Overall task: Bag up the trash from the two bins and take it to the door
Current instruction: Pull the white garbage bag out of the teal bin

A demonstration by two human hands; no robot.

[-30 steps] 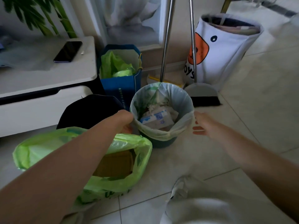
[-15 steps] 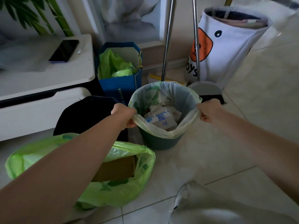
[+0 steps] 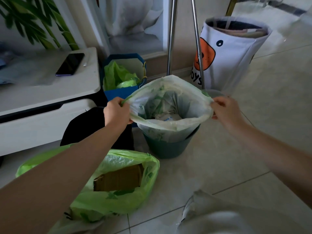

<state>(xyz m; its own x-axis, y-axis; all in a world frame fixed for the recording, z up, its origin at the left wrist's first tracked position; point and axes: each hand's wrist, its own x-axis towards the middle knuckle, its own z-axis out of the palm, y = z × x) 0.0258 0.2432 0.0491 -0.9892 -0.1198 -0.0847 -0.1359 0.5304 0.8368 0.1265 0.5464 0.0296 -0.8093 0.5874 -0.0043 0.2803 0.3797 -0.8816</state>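
On the tiled floor (image 3: 253,132), at the left, a bright green plastic trash bag (image 3: 118,196) lies open with a brown cardboard box (image 3: 118,180) inside. Just beyond it, the left hand (image 3: 116,112) pinches the left rim of a pale translucent liner bag (image 3: 168,119), raised partly out of a round teal plastic bin (image 3: 167,147). Opposite, the right hand (image 3: 226,110) grips the liner's right rim.

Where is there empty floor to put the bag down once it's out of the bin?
Bare tile lies right of the teal plastic bin, below the white toy bag. Left is crowded: green bag holding a cardboard box, black bin, blue paper bag.
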